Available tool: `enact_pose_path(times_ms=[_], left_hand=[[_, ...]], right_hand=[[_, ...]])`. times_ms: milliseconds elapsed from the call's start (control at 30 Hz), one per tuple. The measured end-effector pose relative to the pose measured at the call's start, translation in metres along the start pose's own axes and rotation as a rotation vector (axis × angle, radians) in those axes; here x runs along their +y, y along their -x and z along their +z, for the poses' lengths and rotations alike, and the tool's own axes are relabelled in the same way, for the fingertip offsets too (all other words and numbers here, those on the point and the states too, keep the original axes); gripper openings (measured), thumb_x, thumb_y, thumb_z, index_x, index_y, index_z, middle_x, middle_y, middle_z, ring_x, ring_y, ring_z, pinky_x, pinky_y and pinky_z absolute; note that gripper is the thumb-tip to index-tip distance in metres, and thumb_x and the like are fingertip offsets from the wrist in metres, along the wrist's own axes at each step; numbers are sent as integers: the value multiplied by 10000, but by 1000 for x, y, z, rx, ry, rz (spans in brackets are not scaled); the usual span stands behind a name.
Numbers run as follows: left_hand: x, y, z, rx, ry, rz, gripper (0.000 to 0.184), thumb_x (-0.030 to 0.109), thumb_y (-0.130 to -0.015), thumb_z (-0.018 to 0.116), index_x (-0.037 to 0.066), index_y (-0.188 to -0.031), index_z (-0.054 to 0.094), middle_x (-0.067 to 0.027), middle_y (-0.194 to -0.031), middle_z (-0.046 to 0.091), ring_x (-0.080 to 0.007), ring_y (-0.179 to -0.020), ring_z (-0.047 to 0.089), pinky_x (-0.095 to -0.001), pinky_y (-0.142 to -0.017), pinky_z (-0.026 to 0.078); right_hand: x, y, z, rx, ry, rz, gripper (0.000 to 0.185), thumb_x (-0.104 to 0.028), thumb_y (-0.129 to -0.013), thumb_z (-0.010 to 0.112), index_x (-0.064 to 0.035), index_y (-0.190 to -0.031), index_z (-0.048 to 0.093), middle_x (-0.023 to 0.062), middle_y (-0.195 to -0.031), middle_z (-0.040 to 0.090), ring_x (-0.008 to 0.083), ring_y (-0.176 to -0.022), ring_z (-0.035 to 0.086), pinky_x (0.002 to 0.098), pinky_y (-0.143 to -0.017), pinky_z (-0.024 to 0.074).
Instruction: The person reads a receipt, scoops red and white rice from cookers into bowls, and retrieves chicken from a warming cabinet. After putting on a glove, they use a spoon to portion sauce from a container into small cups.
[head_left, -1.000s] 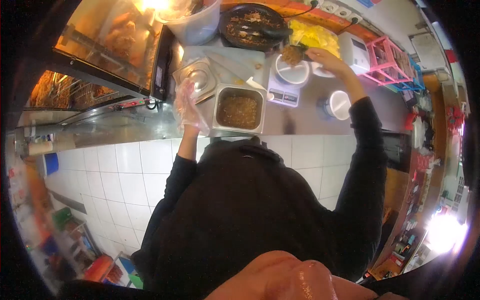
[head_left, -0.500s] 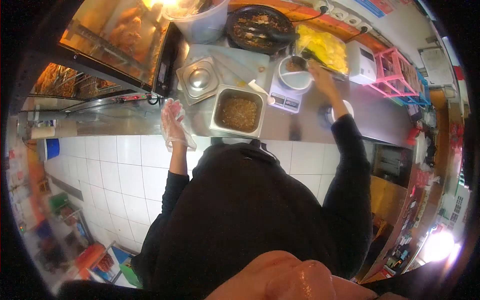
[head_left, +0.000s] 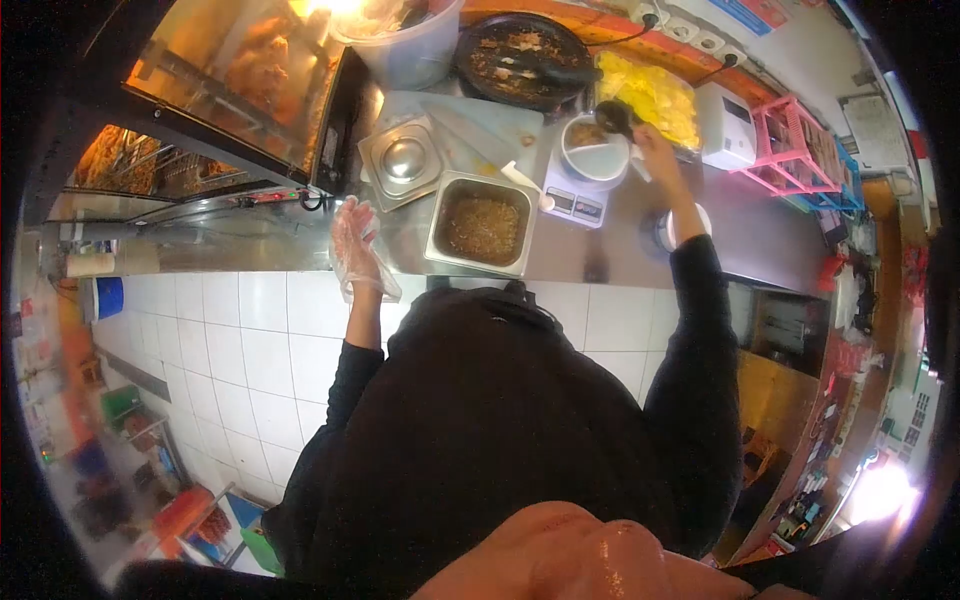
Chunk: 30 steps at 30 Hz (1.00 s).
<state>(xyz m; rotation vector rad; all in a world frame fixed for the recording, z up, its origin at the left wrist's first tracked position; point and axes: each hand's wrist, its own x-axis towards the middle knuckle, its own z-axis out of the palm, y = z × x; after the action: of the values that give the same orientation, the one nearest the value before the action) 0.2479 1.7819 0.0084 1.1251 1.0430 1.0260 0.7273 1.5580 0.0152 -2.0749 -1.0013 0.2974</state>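
My right hand point(head_left: 657, 152) is closed round a dark ladle point(head_left: 614, 118), whose head is over the far right rim of a white bowl point(head_left: 596, 163). Some brown food lies in one part of that bowl, which stands on a white kitchen scale point(head_left: 574, 207). My left hand point(head_left: 356, 236), in a clear plastic glove, hovers at the counter's front edge with its fingers loosely stretched and holds nothing. Between my hands sits a steel container point(head_left: 436, 238) of brown, grainy food. Its steel lid point(head_left: 402, 158) lies behind it, partly on a pale cutting board point(head_left: 490, 118).
A black pan point(head_left: 522, 60) and a tray of yellow food point(head_left: 650, 98) stand at the back. At left is a lit glass cabinet point(head_left: 240, 90); a plastic tub point(head_left: 405, 50) is beside it. Right of the scale are a white-rimmed container point(head_left: 690, 232) and a pink rack point(head_left: 790, 150).
The ladle in my right hand has risen out of the bowl to its far rim, and its dark head now shows. My left hand has barely moved.
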Motion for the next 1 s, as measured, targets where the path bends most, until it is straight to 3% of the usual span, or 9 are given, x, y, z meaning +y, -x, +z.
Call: enact_pose_path(times_ms=[133, 233, 433, 533, 633, 733, 800, 900, 1000], left_hand=[[-1, 1, 1, 5, -16, -29, 556, 547, -920, 456, 122, -1274, 521, -86, -1147, 611, -206, -1042, 576, -351, -825, 409], [0, 0, 2, -13, 7, -25, 544, 541, -921, 457, 122, -1259, 534, -84, -1138, 614, -200, -1029, 578, -344, -821, 411], [1, -4, -4, 32, 22, -31, 509, 520, -921, 475, 116, -1216, 568, -70, -1078, 636, -173, -969, 596, -316, -787, 424], [-1, -19, -11, 47, -27, -77, 479, 493, -911, 512, 100, -1171, 598, -73, -998, 655, -157, -908, 611, -313, -740, 441], [-4, -43, -20, -32, -252, -121, 475, 478, -893, 548, 64, -1111, 626, -106, -901, 670, -159, -833, 631, -339, -700, 467], [-58, -76, -40, -208, -657, -60, 500, 491, -871, 566, 32, -1057, 638, -160, -870, 677, -223, -817, 653, -385, -724, 491], [-106, -103, -48, -287, -1009, 14, 518, 506, -863, 563, 23, -1033, 638, -192, -884, 677, -277, -837, 662, -406, -766, 497], [-109, -110, -38, -354, -942, -259, 524, 518, -848, 569, 35, -1039, 640, -210, -969, 670, -334, -912, 649, -413, -812, 491], [-109, -104, -31, -203, -1053, 26, 517, 496, -843, 587, 48, -1099, 623, -208, -971, 667, -331, -897, 650, -418, -805, 491]], right_hand=[[-29, -4, 2, -192, -78, 185, 274, -282, -928, 532, -18, -992, 564, 158, -981, 622, 295, -929, 590, 357, -823, 443], [-20, -10, 13, -180, 110, -119, 275, -292, -926, 533, -25, -980, 573, 139, -930, 624, 267, -902, 594, 351, -803, 448], [0, -8, -6, -91, 90, -75, 262, -294, -940, 512, -79, -1058, 604, 105, -860, 634, 222, -789, 576, 339, -739, 448], [-11, -16, -28, -295, 32, 381, 269, -314, -945, 509, -142, -1122, 615, 63, -987, 637, 177, -814, 560, 293, -743, 439], [-74, 13, -38, -248, -351, 568, 287, -335, -944, 512, -167, -1155, 612, 26, -1091, 596, 130, -853, 536, 255, -720, 431], [-92, 43, -20, -431, -398, 518, 324, -333, -926, 534, -125, -1162, 611, 19, -1171, 552, 130, -919, 530, 275, -726, 445], [-109, 74, 23, -512, -311, 383, 277, -323, -938, 543, -111, -1091, 633, -16, -924, 599, 72, -705, 501, 217, -577, 412], [-123, 119, 106, -475, -90, 119, 259, -263, -919, 529, -62, -1042, 636, 74, -911, 652, 183, -830, 597, 325, -702, 478], [-177, 158, 151, -342, 219, -22, 247, -237, -894, 536, -48, -1022, 631, 115, -950, 663, 306, -893, 627, 409, -780, 484]])
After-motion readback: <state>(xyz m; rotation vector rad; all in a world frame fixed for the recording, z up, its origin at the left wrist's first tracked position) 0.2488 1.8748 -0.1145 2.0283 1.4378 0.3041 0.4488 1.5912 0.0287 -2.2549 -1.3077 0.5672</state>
